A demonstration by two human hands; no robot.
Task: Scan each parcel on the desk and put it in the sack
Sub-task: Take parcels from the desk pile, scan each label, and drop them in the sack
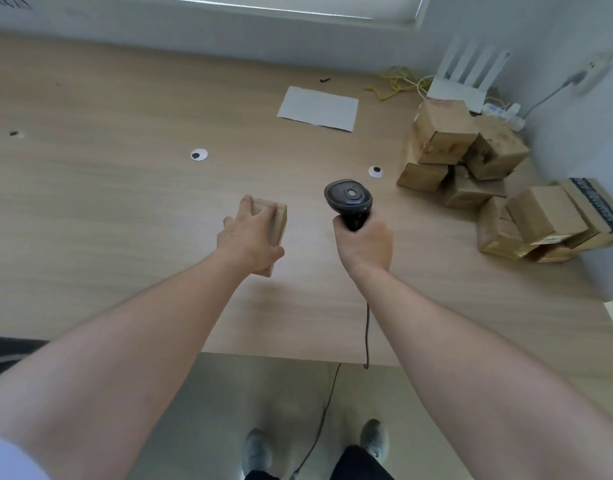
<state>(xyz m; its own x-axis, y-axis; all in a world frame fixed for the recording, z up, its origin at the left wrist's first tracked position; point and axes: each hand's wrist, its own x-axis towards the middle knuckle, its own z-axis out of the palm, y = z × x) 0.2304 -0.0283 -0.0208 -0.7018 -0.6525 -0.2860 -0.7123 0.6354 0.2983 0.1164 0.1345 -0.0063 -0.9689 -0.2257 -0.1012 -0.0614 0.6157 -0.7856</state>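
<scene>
nearest, two bare forearms reach out over the front edge of the desk [131,244], with a black cable [367,334] dropping off that edge below the right wrist. the left hand [251,235] lies over a small brown parcel [276,221], fingers curled across its far end and thumb on its near side — a full hold, with the parcel low over the desk or resting on it; i cannot tell which. just to the right of that hold, the right hand [365,245] is wrapped around the handle of a black scanner [349,197], whose head stands up above the fist. parcel and scanner are close but not touching.

the step in hand looks like the scan itself. to do it well, the left hand should turn the parcel so its label faces the scanner head; no label shows from here, so it may sit on a hidden face. keep fingers off the barcode, hold both steady, and give the cable slack.

farther out from the right hand, a heap of unscanned parcels [471,157] is piled toward the far right corner. beyond the left hand's hold lie two round stickers [198,155] and, farther still, a white sheet of paper [318,108]. a white router [467,77] stands against the wall. the sack is not in view.
</scene>
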